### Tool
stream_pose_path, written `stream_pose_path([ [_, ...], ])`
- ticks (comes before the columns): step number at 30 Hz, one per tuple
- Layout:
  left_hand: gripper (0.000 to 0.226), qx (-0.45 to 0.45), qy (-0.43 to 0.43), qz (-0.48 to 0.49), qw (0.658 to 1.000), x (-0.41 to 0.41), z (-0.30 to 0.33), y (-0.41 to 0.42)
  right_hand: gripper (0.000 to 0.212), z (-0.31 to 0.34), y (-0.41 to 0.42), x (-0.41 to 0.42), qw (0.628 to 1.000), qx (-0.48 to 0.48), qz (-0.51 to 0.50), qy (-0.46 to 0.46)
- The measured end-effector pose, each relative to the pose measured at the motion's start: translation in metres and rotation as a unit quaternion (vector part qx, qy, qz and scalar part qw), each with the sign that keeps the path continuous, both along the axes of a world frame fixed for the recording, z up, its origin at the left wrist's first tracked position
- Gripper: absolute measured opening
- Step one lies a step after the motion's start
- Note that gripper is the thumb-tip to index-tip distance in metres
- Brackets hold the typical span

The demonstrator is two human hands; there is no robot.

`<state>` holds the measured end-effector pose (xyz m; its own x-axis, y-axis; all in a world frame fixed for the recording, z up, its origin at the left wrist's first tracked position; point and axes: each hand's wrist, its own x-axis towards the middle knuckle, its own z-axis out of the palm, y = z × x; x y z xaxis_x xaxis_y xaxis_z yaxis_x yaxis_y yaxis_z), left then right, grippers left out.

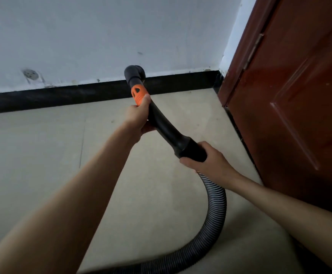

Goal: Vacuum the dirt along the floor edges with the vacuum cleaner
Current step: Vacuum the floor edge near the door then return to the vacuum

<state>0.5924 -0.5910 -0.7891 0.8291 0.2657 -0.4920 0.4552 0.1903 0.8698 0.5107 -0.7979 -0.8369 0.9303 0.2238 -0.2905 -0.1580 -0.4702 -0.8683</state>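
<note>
The vacuum's black curved wand [166,129] has an orange grip section [138,93] and a black round nozzle [134,73]. The nozzle sits at the top of the black skirting board [62,95], where it meets the white wall. My left hand [139,117] grips the wand just below the orange part. My right hand [206,159] grips the black cuff where the ribbed grey hose [216,210] joins. The hose loops down and left across the beige tiled floor [42,145].
A dark red wooden door [289,95] stands at the right, close to my right arm. The room corner [219,76] lies just right of the nozzle. A wall socket [30,74] sits low on the wall at the left.
</note>
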Motion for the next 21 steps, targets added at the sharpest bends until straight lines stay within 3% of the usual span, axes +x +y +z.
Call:
stream_pose_path([
  [4, 0.034, -0.024, 0.047, 0.046, 0.998, 0.006, 0.029, 0.027, 0.050, 0.030, 0.018, 0.042, 0.997, 0.021, 0.060, 0.047],
  [9, 0.027, -0.014, 0.027, 0.080, 0.996, 0.000, 0.115, 0.069, 0.031, 0.102, 0.053, 0.058, 0.987, 0.060, 0.121, 0.088],
  [15, 0.029, 0.023, 0.004, 0.055, 0.998, -0.018, 0.266, 0.117, 0.052, 0.252, 0.114, 0.042, 0.976, 0.078, 0.184, 0.091],
  [21, 0.031, 0.060, -0.013, 0.073, 0.995, -0.052, 0.432, 0.166, 0.049, 0.400, 0.190, 0.011, 0.968, 0.115, 0.204, 0.087],
])
